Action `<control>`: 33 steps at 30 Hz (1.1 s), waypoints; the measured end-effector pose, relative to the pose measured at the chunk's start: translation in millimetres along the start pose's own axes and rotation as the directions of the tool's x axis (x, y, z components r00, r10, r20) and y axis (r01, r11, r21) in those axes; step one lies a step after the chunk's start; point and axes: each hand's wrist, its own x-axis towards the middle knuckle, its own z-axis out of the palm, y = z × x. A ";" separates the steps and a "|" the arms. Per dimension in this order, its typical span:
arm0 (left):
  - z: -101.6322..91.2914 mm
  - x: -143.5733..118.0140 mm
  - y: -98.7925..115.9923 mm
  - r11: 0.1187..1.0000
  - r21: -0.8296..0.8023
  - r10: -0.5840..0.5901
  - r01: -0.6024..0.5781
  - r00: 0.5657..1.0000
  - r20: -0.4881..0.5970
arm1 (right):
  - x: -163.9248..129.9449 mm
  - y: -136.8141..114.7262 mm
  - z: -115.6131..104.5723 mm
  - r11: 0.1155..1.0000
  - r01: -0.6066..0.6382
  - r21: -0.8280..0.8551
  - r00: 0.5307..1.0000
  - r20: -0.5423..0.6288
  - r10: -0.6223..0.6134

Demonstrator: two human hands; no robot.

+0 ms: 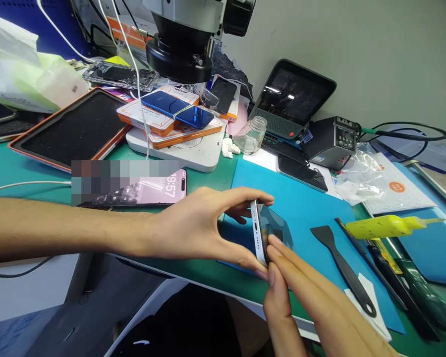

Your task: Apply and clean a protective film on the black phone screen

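Observation:
My left hand (204, 225) grips a white-edged phone (260, 233) by its bottom end, thumb below and fingers over the top. The phone stands on edge above a blue mat (305, 208), with its dark screen facing right. My right hand (301, 292) comes up from the lower right, and its fingertips press on the screen's lower corner next to the frame. Whether the screen is lifted off the frame I cannot tell.
A black plastic spudger (344, 270), a yellow bottle (388, 226) and dark tools lie on the mat at right. A lit phone (152, 191) lies behind my left wrist. Farther back stand a microscope (182, 42), stacked phones, a glass jar (252, 134) and a black tray (70, 129).

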 end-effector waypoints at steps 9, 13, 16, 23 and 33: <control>0.3 0.4 1.7 1.000 0.020 -0.001 0.001 1.000 -0.003 | -8.4 15.0 -1.0 0.996 0.014 0.087 0.998 0.064 -0.020; 0.3 1.2 2.5 1.000 0.018 0.002 -0.001 1.000 -0.015 | -2.8 5.4 0.5 0.996 -0.069 0.056 0.998 0.000 0.069; 0.4 1.8 3.4 1.000 -0.001 -0.012 0.012 1.000 -0.021 | 0.7 -0.9 1.4 0.989 -0.127 0.082 0.991 -0.040 0.130; 0.5 2.2 7.1 0.999 -0.005 -0.044 0.044 0.999 -0.028 | 4.0 -5.3 -0.7 0.961 -0.229 0.156 0.969 -0.062 0.241; -0.4 2.1 4.0 0.998 0.033 -0.054 0.055 0.998 -0.009 | 22.4 -11.3 28.7 0.921 -0.361 0.144 0.798 -0.463 0.386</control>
